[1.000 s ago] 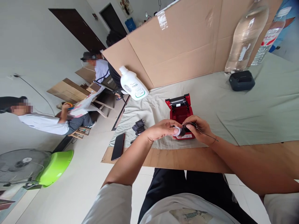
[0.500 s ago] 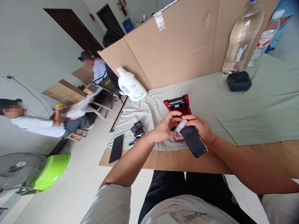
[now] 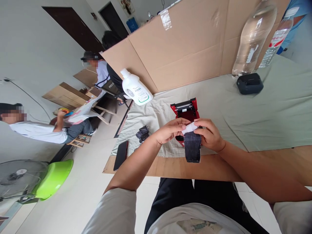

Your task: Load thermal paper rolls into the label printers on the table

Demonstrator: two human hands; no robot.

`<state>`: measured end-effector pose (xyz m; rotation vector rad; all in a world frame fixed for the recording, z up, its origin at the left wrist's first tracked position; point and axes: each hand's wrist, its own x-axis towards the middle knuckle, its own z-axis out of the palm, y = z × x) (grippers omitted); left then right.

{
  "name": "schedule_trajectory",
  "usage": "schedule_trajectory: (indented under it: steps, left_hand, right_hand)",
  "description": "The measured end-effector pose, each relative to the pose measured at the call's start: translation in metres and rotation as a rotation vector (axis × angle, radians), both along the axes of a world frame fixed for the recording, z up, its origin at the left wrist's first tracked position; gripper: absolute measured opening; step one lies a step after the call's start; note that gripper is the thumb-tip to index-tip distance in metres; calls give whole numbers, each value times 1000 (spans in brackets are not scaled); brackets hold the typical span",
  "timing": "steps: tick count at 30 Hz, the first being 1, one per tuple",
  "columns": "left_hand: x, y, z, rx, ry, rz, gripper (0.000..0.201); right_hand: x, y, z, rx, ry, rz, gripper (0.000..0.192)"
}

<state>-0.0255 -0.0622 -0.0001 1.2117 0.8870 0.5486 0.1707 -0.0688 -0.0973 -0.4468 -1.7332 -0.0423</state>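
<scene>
Between my hands is a small white paper roll (image 3: 189, 128) with a dark strip (image 3: 192, 148) hanging down from it over the table's front edge. The fingers of my left hand (image 3: 172, 130) pinch the roll's left end. My right hand (image 3: 208, 134) grips its right end, thumb and fingers closed round it. Just behind and below them an open red and black device (image 3: 186, 110), which looks like a small label printer, lies on the cloth, its lid raised and its lower part covered by my hands.
Left on the table are a phone (image 3: 121, 155) and several black pieces (image 3: 142, 134). A white jug (image 3: 136, 88) stands by a cardboard screen (image 3: 185, 48). To the right are a black case (image 3: 250, 84) and two bottles, the larger one (image 3: 254, 39) nearest. Other people sit at the left.
The roll has turned to lie closer to level, and the dark strip has swung left to hang straight down. Both hands stay closed on the roll.
</scene>
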Motion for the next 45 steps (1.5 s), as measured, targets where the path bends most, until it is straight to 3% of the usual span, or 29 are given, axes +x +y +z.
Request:
schedule_trajectory:
  steps: [4, 7, 11, 14, 19, 24, 27, 30, 33, 35, 40, 45]
  left_hand:
    - [6, 10, -5, 101, 80, 30, 47]
    - [10, 18, -10, 270, 166, 45, 41]
    - [15, 28, -16, 610, 520, 13, 29]
    - [18, 34, -19, 741, 791, -41, 30]
    - [18, 32, -14, 834, 851, -15, 32]
    - [22, 17, 3, 1010, 1009, 34, 42]
    - [33, 15, 8, 971, 1168, -74, 36]
    - [45, 22, 6, 842, 1203, -160, 28]
    - [50, 30, 2, 813, 1135, -146, 39]
    - [50, 31, 3, 841, 1109, -144, 46]
    - [49, 20, 29, 853, 1119, -86, 52]
    - [51, 17, 60, 874, 1238, -107, 30]
  right_hand:
    - [0, -2, 1, 38, -61, -102, 19]
    - [2, -3, 3, 49, -155, -137, 9]
    - [2, -3, 4, 53, -291, -75, 5]
    - [0, -3, 4, 51, -351, -25, 7]
    - [0, -3, 5, 24, -271, 23, 10]
    - [7, 2, 5, -207, -4, -30, 19]
    - [10, 7, 1, -308, 125, -114, 22]
    - [12, 14, -5, -322, 154, -159, 22]
    - [14, 18, -8, -330, 136, -151, 20]
    - [15, 18, -7, -312, 108, -75, 22]
    - [11, 8, 1, -218, 0, 84, 47]
    - [10, 5, 0, -265, 164, 80, 41]
